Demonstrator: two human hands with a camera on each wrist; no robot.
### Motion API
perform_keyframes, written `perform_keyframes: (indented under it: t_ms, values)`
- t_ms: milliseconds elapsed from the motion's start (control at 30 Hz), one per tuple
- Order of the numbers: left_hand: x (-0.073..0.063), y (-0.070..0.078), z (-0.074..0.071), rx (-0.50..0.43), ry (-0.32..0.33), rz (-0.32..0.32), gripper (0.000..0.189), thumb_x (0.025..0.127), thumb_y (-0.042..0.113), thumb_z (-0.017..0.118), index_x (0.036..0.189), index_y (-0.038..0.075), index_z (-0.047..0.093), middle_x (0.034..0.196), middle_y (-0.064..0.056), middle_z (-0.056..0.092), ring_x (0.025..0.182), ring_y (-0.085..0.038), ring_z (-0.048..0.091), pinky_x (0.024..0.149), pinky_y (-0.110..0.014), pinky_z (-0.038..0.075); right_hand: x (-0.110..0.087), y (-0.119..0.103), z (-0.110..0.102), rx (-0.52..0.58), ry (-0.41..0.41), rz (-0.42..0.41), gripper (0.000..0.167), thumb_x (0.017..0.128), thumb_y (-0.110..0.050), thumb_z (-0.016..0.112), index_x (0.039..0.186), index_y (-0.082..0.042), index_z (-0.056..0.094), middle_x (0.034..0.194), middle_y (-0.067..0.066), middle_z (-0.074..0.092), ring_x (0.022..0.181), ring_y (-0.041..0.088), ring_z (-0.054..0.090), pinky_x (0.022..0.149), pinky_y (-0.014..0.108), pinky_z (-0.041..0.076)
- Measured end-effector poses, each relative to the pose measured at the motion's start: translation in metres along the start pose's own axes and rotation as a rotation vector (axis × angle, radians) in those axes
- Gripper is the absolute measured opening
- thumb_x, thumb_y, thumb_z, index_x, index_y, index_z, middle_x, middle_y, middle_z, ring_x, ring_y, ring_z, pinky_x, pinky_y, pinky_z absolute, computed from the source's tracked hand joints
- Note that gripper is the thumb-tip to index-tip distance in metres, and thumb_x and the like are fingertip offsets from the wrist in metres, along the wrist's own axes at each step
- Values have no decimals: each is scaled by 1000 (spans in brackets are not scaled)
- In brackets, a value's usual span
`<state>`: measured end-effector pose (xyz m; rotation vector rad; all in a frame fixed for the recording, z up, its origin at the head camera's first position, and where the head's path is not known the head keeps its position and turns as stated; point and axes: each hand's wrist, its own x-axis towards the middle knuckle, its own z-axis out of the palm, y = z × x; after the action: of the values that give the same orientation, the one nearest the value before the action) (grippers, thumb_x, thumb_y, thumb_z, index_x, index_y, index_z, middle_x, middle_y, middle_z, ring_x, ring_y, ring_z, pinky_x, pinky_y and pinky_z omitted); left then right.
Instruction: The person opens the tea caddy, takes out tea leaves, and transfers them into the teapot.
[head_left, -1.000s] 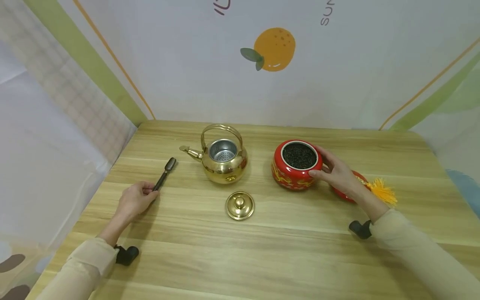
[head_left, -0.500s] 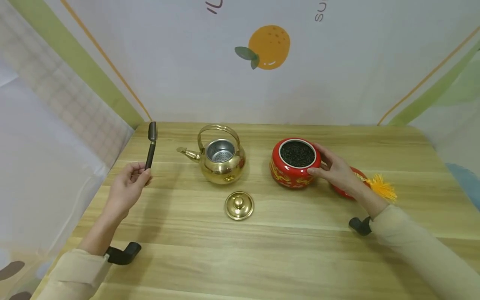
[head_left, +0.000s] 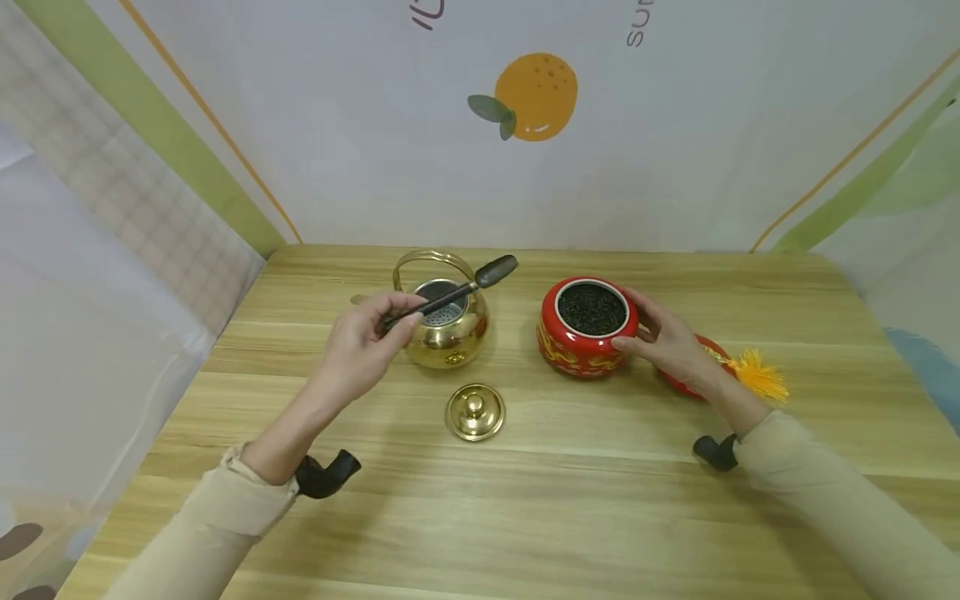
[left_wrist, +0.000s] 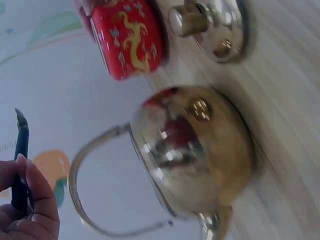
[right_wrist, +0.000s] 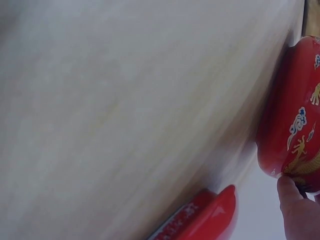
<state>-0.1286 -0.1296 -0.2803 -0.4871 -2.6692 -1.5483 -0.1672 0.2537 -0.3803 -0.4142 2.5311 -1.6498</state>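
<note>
My left hand [head_left: 367,346] pinches the dark handle of a tea scoop [head_left: 495,271], its bowl pointing right. In the head view the scoop crosses over the gold teapot [head_left: 450,342], whose open top shows a perforated metal strainer [head_left: 452,313]. The scoop's handle [left_wrist: 21,165] also appears between thumb and fingers in the left wrist view. My right hand [head_left: 671,346] holds the right side of a red tea jar [head_left: 577,358] with gold dragons, thumb at its front and fingers behind. Dark loose tea leaves [head_left: 592,308] lie inside the jar, which stands upright on the table.
The teapot's gold lid [head_left: 476,412] lies in front of the teapot. To the right of the jar, partly under my right forearm, is its red lid [head_left: 693,387] with a yellow tassel [head_left: 760,375]. A printed curtain [head_left: 637,167] hangs behind the wooden table [head_left: 525,517].
My left hand has lifted the tea scoop from the table's left side and carried it right, over the teapot. The right hand stays on the jar.
</note>
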Motion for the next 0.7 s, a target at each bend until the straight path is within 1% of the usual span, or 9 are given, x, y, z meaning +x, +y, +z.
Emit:
perform_keyframes:
  t_ms: [100,200,300,367,467,533,600,700]
  values:
    - [13,6,18,32,-11,37,18,92,9,60,108,1,63,88,-13,64,67,-16,54,50,-18,41,0,1,0,-2,6,-3,75,87,-6,66,148,-2,23,151,19,28,137,37,29,106,39,33]
    - [24,10,36,58,-18,55,16,90,12,64,103,4,66,87,-10,68,66,-12,54,50,-18,41,1,3,1,13,6,-2,75,87,-6,66,148,0,22,151,20,27,137,38,28,106,38,34]
    - [35,10,52,86,-24,75,15,88,14,66,100,6,68,83,-6,69,66,-10,54,53,-18,41,1,4,2,31,8,-12,75,87,-4,66,147,1,22,151,20,27,137,39,27,106,30,36]
    - [41,9,61,102,-27,85,15,88,16,66,99,6,69,79,-4,69,63,-9,52,52,-18,39,0,5,2,31,10,-16,75,86,-5,66,147,1,23,151,21,28,137,39,27,104,23,38]
    - [48,7,72,90,-37,84,15,89,17,66,98,6,70,72,-3,67,57,-8,49,49,-18,35,0,5,3,34,13,-23,75,86,-5,67,147,0,24,151,20,28,137,39,27,102,17,39]
    - [52,6,77,88,-37,79,15,89,18,66,98,7,70,70,-3,67,55,-8,47,47,-18,33,-1,5,3,39,12,-26,75,86,-4,67,147,0,24,150,21,28,137,39,27,101,15,39]
    - [55,5,81,92,-33,77,16,89,19,66,98,7,71,68,-2,66,53,-7,47,46,-17,32,0,5,3,53,10,-24,75,86,-3,67,147,0,24,151,20,28,138,38,27,102,16,38]
    - [60,3,85,104,-18,81,16,88,21,67,97,8,71,67,-1,66,52,-7,47,45,-18,32,-1,4,2,45,6,-12,75,86,-4,66,148,-1,23,151,19,27,138,37,26,105,24,37]
